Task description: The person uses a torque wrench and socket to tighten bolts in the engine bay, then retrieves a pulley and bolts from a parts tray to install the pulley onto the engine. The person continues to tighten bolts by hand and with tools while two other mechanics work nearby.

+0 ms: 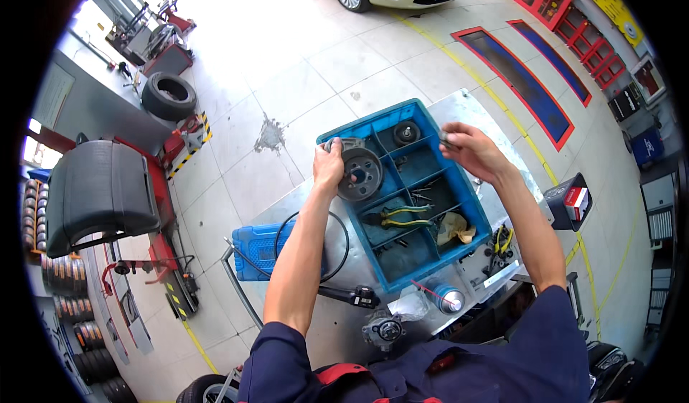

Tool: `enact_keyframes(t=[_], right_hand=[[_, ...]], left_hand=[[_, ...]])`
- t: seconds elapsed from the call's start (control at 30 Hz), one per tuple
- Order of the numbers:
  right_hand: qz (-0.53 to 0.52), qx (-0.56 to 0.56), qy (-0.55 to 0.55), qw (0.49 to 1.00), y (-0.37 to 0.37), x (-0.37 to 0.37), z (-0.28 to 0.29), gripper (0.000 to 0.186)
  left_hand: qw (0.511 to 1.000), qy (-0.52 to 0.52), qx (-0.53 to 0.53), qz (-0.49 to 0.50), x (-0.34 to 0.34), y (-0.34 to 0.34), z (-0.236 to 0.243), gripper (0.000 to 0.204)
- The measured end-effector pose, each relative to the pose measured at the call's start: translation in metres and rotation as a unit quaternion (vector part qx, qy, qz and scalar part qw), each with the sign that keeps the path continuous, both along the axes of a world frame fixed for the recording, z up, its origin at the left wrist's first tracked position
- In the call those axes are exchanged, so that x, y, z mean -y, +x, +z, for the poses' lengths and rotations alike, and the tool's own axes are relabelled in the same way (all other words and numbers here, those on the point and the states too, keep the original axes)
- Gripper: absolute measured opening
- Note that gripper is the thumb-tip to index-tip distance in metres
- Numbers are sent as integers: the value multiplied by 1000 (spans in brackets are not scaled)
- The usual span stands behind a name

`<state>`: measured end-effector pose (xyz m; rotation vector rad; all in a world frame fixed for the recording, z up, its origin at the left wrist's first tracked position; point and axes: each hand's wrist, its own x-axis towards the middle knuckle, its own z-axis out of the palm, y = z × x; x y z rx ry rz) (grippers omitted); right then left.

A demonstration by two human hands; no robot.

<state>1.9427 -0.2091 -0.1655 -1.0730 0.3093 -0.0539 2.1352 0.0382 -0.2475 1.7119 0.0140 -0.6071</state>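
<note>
Nearest the body, a spray can [446, 299] stands beside the blue divided tray [387, 287], whose near compartments hold small metal pieces [402, 244] and a crumpled tan cloth or paper [455, 228], with yellow-handled pliers [402, 217] lying just beyond. Farther in, the left hand [329, 165] grips a grey pulley [370, 180] over the tray's left side, while the right hand [474, 152], at the right rim, pinches a small grey piece [446, 139], too small to identify; a far compartment holds a round dark part [407, 133].
</note>
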Motion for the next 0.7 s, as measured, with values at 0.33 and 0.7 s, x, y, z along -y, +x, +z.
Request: enact_keyframes(t=[0.33,0.7], right_hand=[[-132,140,317,929,-168,-122,10,15],[-125,216,274,929,-320,-421,72,32]], left_hand=[[975,-196,-13,-104,-125,-132,105,59],[545,-567,-529,-319,-316,-354,100,47]])
